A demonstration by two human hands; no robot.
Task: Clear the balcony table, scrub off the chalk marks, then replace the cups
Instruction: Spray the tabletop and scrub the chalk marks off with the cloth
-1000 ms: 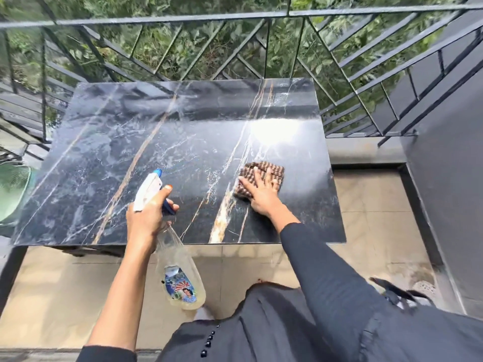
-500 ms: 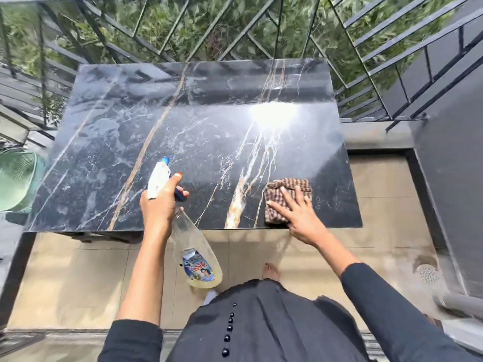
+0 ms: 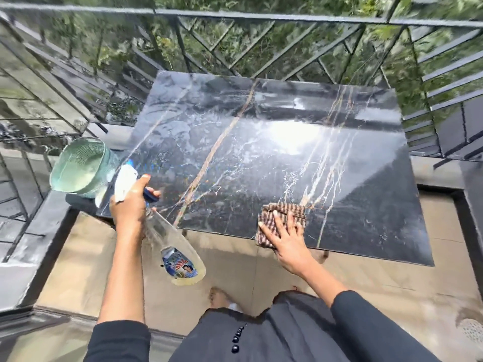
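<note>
Black metal railing (image 3: 261,15) and green foliage close off the far side of a balcony floored in beige tile. Against it stands the black marble table (image 3: 261,165) with gold and white veins, its long axis running left to right. No cups show on it, and under the glare chalk marks cannot be told from veining. The right hand (image 3: 286,236) lies flat, fingers spread, pressing a brown checked cloth (image 3: 282,209) at the near edge, right of centre, where the cloth partly overhangs. Nearly all the top lies ahead and to the left of it, so I judge the next strokes run that way. The left hand (image 3: 129,205) grips a clear spray bottle (image 3: 172,246) at the near-left corner, beside a pale green mesh basket (image 3: 78,165).
</note>
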